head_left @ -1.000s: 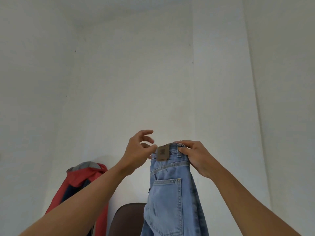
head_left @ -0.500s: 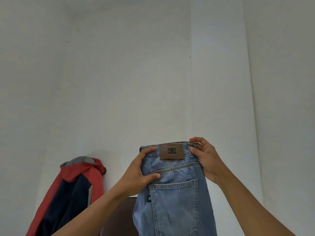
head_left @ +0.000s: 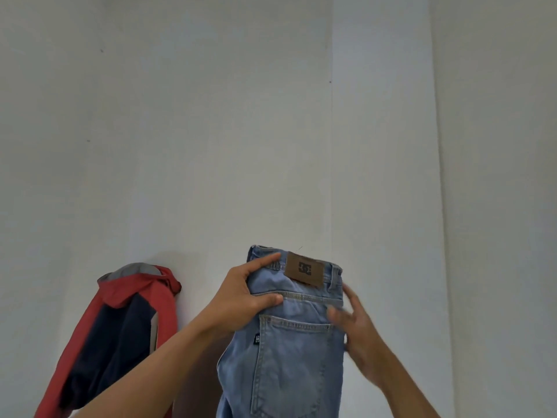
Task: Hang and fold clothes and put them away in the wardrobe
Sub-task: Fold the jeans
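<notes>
In front of a pale wall, at chest-to-face height, the jeans (head_left: 289, 342) hang in the air, waistband up. They look doubled lengthwise, since only one back pocket (head_left: 294, 357) shows, below the brown patch (head_left: 305, 269). Long axis vertical; the legs drop out of frame at the bottom. The left hand (head_left: 238, 300) grasps the left edge just under the waistband, thumb laid across the yoke seam, a finger up over the band beside the patch. It appears to carry the weight. The right hand (head_left: 358, 333) is at the opposite edge, level with the pocket top and lower than the left. It is motion-blurred, fingers stretched and spread against the denim, not curled round it as far as the blur allows. So the cloth lies between the two hands, left one nearer the waistband, right one nearer the leg run. Judgement: a smoothing or squaring-up step ahead of a fold or a hanger, and the next move turns on the right hand finding the free edge below the band. No table, bed or rail in view, so there is nothing under the jeans to lay them on. The wall (head_left: 211, 146) is bare with a few small marks and two vertical lines toward the right. A red-and-navy jacket (head_left: 120, 327) with a grey hood lining hangs against it lower left, apart from the jeans. No wardrobe in view.
</notes>
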{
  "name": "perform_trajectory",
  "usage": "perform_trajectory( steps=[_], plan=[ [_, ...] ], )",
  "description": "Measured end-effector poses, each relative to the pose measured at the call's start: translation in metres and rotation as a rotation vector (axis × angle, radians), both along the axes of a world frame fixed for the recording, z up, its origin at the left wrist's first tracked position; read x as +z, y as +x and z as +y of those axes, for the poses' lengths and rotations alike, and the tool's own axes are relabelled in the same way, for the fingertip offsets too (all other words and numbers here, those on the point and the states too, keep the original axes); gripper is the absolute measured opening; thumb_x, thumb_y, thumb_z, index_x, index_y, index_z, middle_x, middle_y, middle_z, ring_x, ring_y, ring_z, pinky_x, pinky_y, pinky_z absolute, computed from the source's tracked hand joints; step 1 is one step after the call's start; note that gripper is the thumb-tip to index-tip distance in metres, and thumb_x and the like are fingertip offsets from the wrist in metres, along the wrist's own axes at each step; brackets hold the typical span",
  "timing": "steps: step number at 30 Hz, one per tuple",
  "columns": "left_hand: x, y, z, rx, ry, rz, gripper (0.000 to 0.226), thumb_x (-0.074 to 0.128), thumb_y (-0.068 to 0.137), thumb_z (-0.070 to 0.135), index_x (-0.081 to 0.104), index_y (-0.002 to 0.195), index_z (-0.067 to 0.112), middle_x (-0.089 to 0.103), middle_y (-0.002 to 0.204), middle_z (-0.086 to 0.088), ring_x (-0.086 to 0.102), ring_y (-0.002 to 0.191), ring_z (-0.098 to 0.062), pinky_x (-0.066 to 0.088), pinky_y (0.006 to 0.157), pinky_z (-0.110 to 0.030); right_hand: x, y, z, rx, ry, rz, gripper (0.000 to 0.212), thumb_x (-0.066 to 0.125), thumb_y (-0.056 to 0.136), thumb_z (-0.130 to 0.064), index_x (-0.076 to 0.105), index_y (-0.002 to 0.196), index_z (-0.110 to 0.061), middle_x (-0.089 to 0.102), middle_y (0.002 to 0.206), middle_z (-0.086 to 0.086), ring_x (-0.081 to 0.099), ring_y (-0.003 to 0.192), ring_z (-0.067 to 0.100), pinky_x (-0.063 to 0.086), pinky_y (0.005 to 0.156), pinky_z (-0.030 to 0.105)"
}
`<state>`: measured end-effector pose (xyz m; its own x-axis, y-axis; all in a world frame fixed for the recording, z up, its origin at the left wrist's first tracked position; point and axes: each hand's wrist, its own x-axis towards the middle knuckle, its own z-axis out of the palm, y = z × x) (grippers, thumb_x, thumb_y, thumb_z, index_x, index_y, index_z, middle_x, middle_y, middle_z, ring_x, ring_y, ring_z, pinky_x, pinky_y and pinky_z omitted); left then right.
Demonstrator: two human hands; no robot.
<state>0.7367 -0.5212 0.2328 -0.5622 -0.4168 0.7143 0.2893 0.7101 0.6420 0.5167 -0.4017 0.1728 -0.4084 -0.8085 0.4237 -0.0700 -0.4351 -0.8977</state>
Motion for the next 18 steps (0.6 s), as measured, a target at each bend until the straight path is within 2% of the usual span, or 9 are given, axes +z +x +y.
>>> perform_trajectory(
  steps=[4, 7, 9, 11, 13, 14, 15, 16, 18],
  plan=[
    [0.017, 0.006, -0.001, -0.023, 0.012, -0.011, 0.073, 0.079, 0.079, -0.003, 0.055, 0.139, 0.030, 0.067, 0.126, 0.005, 0.068, 0.109, -0.012, 0.058, 0.088, -0.028, -0.050, 0.015, -0.009, 0.192, 0.242, -0.035, 0.112, 0.100, 0.036, -0.040, 0.048, 0.134, -0.034, 0.073, 0.116, 0.000, 0.070, 0.105, 0.027, 0.058, 0.085, 0.053],
    [0.033, 0.015, -0.008, -0.008, 0.057, 0.006, 0.074, 0.078, 0.078, -0.004, 0.055, 0.139, 0.032, 0.065, 0.126, 0.002, 0.069, 0.106, -0.012, 0.058, 0.084, -0.026, -0.058, 0.027, -0.013, 0.289, 0.137, -0.122, 0.113, 0.101, 0.041, -0.021, 0.045, 0.139, -0.019, 0.071, 0.120, 0.009, 0.068, 0.108, 0.034, 0.059, 0.080, 0.047],
    [0.044, 0.023, -0.015, 0.045, 0.099, 0.026, 0.074, 0.080, 0.077, -0.002, 0.056, 0.138, 0.033, 0.062, 0.128, -0.001, 0.070, 0.104, -0.012, 0.058, 0.082, -0.025, -0.060, 0.032, -0.012, 0.333, 0.039, -0.200, 0.117, 0.098, 0.050, -0.014, 0.032, 0.146, -0.027, 0.066, 0.128, 0.015, 0.063, 0.115, 0.040, 0.055, 0.090, 0.055],
    [0.053, 0.030, -0.022, 0.076, 0.173, 0.072, 0.073, 0.081, 0.076, -0.001, 0.058, 0.136, 0.035, 0.060, 0.129, -0.004, 0.070, 0.100, -0.015, 0.059, 0.078, -0.025, -0.064, 0.038, -0.007, 0.337, 0.014, -0.145, 0.124, 0.096, 0.055, -0.013, 0.020, 0.148, -0.039, 0.062, 0.135, 0.012, 0.060, 0.121, 0.038, 0.049, 0.099, 0.058],
    [0.059, 0.034, -0.029, 0.112, 0.236, 0.119, 0.072, 0.081, 0.077, 0.000, 0.058, 0.136, 0.033, 0.057, 0.132, -0.004, 0.069, 0.101, -0.017, 0.060, 0.073, -0.024, -0.067, 0.048, -0.003, 0.275, -0.018, 0.014, 0.120, 0.088, 0.068, -0.004, 0.010, 0.152, -0.040, 0.055, 0.143, 0.010, 0.064, 0.118, 0.028, 0.052, 0.097, 0.049],
    [0.061, 0.035, -0.034, 0.147, 0.249, 0.129, 0.072, 0.081, 0.077, 0.000, 0.058, 0.137, 0.032, 0.055, 0.134, -0.005, 0.067, 0.103, -0.017, 0.060, 0.073, -0.023, -0.068, 0.053, -0.002, 0.229, -0.049, 0.070, 0.112, 0.081, 0.075, 0.001, 0.009, 0.151, -0.039, 0.055, 0.141, 0.011, 0.069, 0.108, 0.019, 0.057, 0.090, 0.039],
    [0.061, 0.036, -0.038, 0.190, 0.267, 0.133, 0.074, 0.082, 0.076, 0.001, 0.056, 0.139, 0.030, 0.054, 0.137, -0.005, 0.065, 0.105, -0.017, 0.060, 0.074, -0.023, -0.065, 0.057, -0.002, 0.190, -0.084, 0.103, 0.104, 0.076, 0.080, 0.003, 0.011, 0.149, -0.041, 0.057, 0.137, 0.012, 0.071, 0.097, 0.011, 0.058, 0.082, 0.029],
    [0.061, 0.036, -0.042, 0.238, 0.284, 0.132, 0.077, 0.083, 0.075, 0.001, 0.054, 0.141, 0.027, 0.052, 0.140, -0.006, 0.063, 0.109, -0.018, 0.060, 0.079, -0.026, -0.061, 0.059, -0.001, 0.159, -0.118, 0.127, 0.099, 0.075, 0.082, -0.001, 0.014, 0.147, -0.043, 0.058, 0.134, 0.012, 0.071, 0.098, 0.010, 0.057, 0.084, 0.027],
    [0.061, 0.038, -0.049, 0.330, 0.309, 0.100, 0.086, 0.084, 0.075, 0.004, 0.044, 0.148, 0.022, 0.045, 0.150, -0.007, 0.057, 0.122, -0.025, 0.055, 0.095, -0.034, -0.049, 0.064, -0.001, 0.194, -0.173, 0.121, 0.095, 0.079, 0.079, -0.013, 0.020, 0.146, -0.047, 0.056, 0.142, 0.005, 0.061, 0.122, 0.020, 0.050, 0.103, 0.038]
  ],
)
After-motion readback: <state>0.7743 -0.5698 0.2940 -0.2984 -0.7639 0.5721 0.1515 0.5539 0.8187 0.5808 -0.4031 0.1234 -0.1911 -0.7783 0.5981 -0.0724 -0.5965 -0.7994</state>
